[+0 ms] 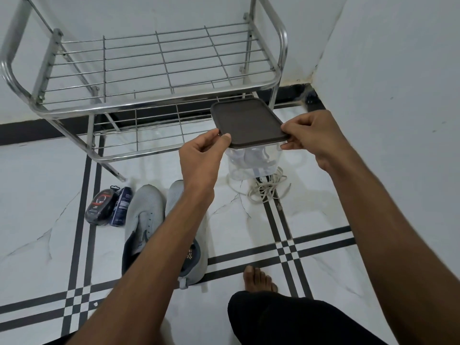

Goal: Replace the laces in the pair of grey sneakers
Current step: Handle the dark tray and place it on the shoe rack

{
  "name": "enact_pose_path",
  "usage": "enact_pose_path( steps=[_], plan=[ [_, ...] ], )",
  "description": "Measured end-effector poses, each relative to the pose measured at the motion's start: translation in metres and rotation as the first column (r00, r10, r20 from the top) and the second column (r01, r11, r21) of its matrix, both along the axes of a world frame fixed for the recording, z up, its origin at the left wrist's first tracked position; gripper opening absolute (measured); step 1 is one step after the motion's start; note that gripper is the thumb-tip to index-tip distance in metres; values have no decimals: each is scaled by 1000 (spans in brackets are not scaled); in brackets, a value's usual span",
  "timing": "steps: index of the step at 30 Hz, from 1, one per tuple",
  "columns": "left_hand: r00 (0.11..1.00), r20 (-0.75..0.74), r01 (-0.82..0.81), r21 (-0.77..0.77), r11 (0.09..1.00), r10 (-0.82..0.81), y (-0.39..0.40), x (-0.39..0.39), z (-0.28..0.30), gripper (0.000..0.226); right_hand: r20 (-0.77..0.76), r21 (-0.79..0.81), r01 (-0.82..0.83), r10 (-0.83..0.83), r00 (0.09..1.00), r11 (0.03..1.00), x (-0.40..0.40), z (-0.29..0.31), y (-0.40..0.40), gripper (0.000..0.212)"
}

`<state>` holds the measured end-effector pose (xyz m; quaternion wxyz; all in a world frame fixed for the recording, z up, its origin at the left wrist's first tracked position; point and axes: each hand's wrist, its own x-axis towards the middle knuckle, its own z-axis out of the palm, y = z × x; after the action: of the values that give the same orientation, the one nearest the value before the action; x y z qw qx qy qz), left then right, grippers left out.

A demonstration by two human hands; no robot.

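A flat dark-brown rectangular plastic lid with rounded corners (246, 120) is held just above centre of the view, at about 1 o'clock from frame middle. It is pinched at its near left corner by the left hand (201, 155), thumb on top, remaining fingers curled under the edge. Its near right corner is gripped by the right hand (313, 135), fingers curled over the rim, thumb below. Directly under the lid a clear square plastic container (251, 163) is seen, with white laces bundled inside (251, 158); whether the lid is seated on the container or lifted off it cannot be told.

A loose tangle of off-white flat laces (267, 188) lies on the floor, touching the container base at its 5 o'clock side.

The pair of light-grey knit sneakers with dark collars (146, 217) is placed on the floor at 7 o'clock from the container, toes toward the rack, side by side and touching; the right-hand shoe is mostly covered by the left forearm. No laces are visible in the eyelets of the left-hand shoe.

At 9 o'clock from the sneakers a dark round-ended packet with a red ring print (100, 205) and a dark-blue labelled tube (122, 205) are laid just beside each other.

A chrome wire two-tier shoe rack (154, 70) stands at 11 to 12 o'clock against the white wall (385, 58). The white marble-look tiled floor with black stripe inlays (37, 195) is seen throughout. A bare foot (258, 277) and a black-trousered knee (286, 319) are seen at 5 o'clock.
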<state>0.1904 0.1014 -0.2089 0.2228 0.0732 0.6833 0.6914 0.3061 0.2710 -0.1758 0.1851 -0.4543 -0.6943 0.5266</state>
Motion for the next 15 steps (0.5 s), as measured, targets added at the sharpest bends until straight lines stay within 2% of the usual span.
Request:
enact_pose_path(
  steps=[7, 12, 15],
  plan=[
    [999, -19, -33, 44, 998, 33, 5, -3, 5, 36, -53, 20, 16, -15, 998, 1000, -7, -3, 0, 15],
    [999, 1, -40, 17, 999, 40, 19, -15, -6, 32, -78, 43, 93, -90, 993, 995, -30, -25, 2, 12],
    [997, 15, -80, -5, 997, 80, 33, -28, -17, 31, -154, -5, 149, -149, 977, 989, -49, -41, 5, 10]
  ],
)
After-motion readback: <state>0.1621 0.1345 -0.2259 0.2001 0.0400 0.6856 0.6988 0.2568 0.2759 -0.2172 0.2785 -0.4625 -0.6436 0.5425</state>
